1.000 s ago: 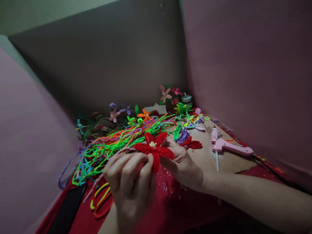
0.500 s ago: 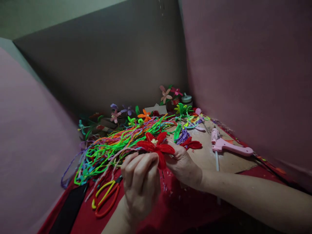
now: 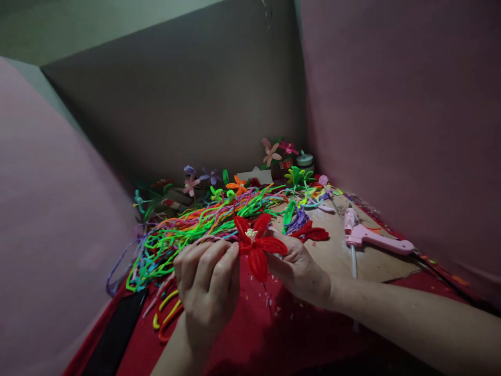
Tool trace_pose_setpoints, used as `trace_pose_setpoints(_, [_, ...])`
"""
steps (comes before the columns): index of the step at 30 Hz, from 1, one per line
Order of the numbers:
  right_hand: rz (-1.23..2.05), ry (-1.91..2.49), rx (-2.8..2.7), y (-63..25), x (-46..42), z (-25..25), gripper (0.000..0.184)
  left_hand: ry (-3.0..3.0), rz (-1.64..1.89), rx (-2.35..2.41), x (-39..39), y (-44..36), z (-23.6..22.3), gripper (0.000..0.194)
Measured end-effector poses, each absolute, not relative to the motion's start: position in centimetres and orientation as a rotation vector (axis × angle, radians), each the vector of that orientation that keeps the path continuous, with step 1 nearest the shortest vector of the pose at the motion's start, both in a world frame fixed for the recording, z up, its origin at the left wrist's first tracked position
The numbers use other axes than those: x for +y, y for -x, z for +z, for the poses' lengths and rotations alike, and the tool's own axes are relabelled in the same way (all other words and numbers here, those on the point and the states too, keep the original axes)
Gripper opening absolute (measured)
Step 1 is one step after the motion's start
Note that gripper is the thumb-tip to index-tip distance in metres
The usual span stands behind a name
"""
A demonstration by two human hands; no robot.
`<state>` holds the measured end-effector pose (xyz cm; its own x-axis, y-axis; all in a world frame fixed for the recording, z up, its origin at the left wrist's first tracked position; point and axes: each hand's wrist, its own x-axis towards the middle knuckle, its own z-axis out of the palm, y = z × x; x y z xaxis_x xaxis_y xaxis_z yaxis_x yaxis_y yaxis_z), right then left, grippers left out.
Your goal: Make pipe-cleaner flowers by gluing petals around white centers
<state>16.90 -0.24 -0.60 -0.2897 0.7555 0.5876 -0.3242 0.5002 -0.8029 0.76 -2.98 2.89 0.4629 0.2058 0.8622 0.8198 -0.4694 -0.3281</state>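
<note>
A red pipe-cleaner flower (image 3: 257, 263) with several petals and a pale cluster of stamens (image 3: 251, 233) is held up above the red cloth. My left hand (image 3: 209, 277) is closed, its fingertips pinching the petal on the flower's left side. From behind and to the right, my right hand (image 3: 301, 266) grips the flower near its base; some of its fingers are hidden by the petals. Just beyond the right hand lies another red petal piece (image 3: 315, 233), beside a purple bundle (image 3: 297, 222) and a green leaf (image 3: 288, 215).
Heaped pipe cleaners (image 3: 168, 248) spread behind the left hand. A pink glue gun (image 3: 376, 239) rests on cardboard (image 3: 376, 266) at right. Pliers (image 3: 168, 313) and a black flat object (image 3: 115, 334) lie at left. Finished flowers and a lidded jar (image 3: 304, 163) stand at the back.
My left hand has shifted left and now pinches the left petal instead of the lower one. The flower has turned slightly, and its lower petal is now exposed. My right hand keeps its grip.
</note>
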Motion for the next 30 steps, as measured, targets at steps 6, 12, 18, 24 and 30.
trace_pose_setpoints(6, [1.113, 0.426, -1.499, -17.0, -0.4, -0.1, 0.034, 2.06, -1.082, -0.953, -3.5, -0.6, 2.1, 0.039])
trace_pose_setpoints(12, [0.966, 0.481, -1.578, -17.1, -0.6, 0.1, 0.032, 2.17, -1.307, -1.178, -5.1, -1.4, 4.1, 0.029])
trace_pose_setpoints(18, [0.829, 0.458, -1.665, -17.3, -0.7, 0.0, 0.037, 2.238, -1.121, -1.204, -5.4, -2.3, 4.8, 0.045])
trace_pose_setpoints(24, [0.844, 0.455, -1.696, -17.3, -0.6, 0.2, 0.034, 2.319, -1.093, -1.267, -5.1, -1.4, 4.6, 0.046])
trace_pose_setpoints(30, [0.777, 0.432, -1.726, -17.3, -0.6, 0.2, 0.035, 2.439, -0.999, -1.256, -5.1, -0.7, 5.8, 0.074])
